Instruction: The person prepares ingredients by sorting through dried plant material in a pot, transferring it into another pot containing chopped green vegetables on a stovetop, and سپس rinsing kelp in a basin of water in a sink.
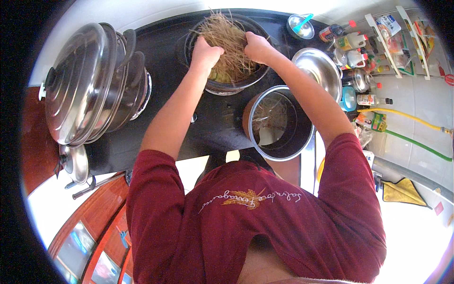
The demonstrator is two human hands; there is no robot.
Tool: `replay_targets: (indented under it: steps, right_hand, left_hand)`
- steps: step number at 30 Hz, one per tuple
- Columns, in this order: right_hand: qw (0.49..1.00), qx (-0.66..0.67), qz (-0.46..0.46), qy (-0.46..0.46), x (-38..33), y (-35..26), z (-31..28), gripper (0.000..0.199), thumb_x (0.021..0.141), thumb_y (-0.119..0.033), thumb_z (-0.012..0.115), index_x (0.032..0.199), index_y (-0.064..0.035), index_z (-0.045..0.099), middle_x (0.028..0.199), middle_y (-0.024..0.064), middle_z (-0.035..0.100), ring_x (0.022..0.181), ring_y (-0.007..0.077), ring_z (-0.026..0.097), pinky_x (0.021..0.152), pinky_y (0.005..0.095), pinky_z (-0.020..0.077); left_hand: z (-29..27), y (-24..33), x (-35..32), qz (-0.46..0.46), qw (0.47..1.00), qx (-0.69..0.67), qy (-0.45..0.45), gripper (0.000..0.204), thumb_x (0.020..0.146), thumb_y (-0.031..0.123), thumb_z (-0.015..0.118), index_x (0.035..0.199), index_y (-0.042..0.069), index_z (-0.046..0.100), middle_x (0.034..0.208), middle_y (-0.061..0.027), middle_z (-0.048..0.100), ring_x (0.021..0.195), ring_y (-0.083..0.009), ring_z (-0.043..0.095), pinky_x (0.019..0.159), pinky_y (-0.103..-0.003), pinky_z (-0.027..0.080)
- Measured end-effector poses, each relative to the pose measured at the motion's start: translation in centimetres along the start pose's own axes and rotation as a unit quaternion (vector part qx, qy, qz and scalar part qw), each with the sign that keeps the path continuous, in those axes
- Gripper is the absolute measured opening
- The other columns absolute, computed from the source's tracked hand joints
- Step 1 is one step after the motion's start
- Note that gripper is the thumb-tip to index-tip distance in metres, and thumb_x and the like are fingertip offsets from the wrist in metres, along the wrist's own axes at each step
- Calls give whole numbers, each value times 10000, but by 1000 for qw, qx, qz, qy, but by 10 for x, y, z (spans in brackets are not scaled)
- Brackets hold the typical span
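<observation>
Bristling up out of a dark round pan (231, 89), a loose bundle of thin brown strands (226, 38) spreads between two bare hands, some of its ends sticking out past the far rim. The left hand (207, 52) has its fingers closed on the left side of the bundle, the thumb lying across the strands. The right hand (257, 48) has its fingers curled in on the right side; the tips of both hands are partly hidden. Below the bundle, something yellowish green (220, 75) shows inside the pan, too covered to make out.

The pan stands on a black surface (163, 54). Nearer the body, to the right, is a deep round pot (302, 146) with a pale rim, holding more fine brown stuff and something whitish. A shiny metal basin (333, 78) sits beyond it, partly behind the right forearm, and farther off is a small metal bowl (295, 23) with a blue spoon (304, 22) in it. Bottles (352, 41) line the right edge, near a light-blue container (348, 98). A yellow hose (406, 117) and a green hose (416, 144) run along the right wall. On the left stands a large cookware stack (78, 85) with a domed metal lid.
</observation>
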State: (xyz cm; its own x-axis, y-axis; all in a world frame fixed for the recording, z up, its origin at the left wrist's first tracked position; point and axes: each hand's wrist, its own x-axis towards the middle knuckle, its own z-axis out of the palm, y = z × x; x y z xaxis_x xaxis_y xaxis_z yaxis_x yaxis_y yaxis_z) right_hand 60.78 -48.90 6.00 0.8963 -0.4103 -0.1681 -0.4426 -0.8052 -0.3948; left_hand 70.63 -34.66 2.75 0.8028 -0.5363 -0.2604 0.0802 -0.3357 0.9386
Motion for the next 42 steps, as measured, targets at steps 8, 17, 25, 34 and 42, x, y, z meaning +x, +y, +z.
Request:
replay_targets:
  steps: [8, 17, 25, 34, 42]
  right_hand:
    - [994, -82, 0, 67, -13, -7, -7, 259, 741, -140, 588, 915, 39, 521, 939, 242, 609, 873, 372, 614, 770, 422, 506]
    - [996, -86, -8, 30, -20, -8, -12, 309, 761, -184, 567, 967, 37, 502, 1022, 250, 580, 936, 371, 594, 805, 428, 495]
    - [977, -127, -127, 113, -31, -47, -17, 573, 859, -270, 510, 1375, -221, 267, 1429, 116, 244, 1245, 339, 357, 969, 460, 380]
    - [996, -24, -84, 17, -1, -7, 33, 561, 886, -247, 392, 1403, -130, 209, 1408, 123, 318, 1242, 315, 386, 994, 437, 344]
    - [992, -65, -84, 69, -7, -11, 35, 549, 893, -266, 410, 1400, -162, 225, 1378, 121, 361, 1214, 310, 417, 954, 482, 365]
  left_hand:
    - [-5, 36, -14, 1, 958, 286, 17, 654, 726, 140, 605, 1249, -89, 286, 1081, -311, 545, 1037, -350, 558, 875, -386, 441]
    - [-2, 50, -16, -76, 926, 365, -62, 645, 740, 145, 584, 1243, -106, 269, 920, -252, 619, 687, -288, 655, 645, -347, 521]
    - [2, 28, 0, -24, 901, 430, -58, 618, 743, 217, 615, 1229, -73, 366, 1102, -228, 576, 971, -302, 609, 820, -375, 492]
    - [6, 26, -4, -5, 879, 471, -73, 653, 781, 248, 565, 1270, -90, 295, 1210, -275, 486, 1051, -367, 551, 876, -417, 453]
    - [-10, 46, -44, 177, 857, 483, -11, 633, 737, 210, 620, 1253, -20, 335, 1303, -262, 362, 997, -390, 551, 780, -428, 503]
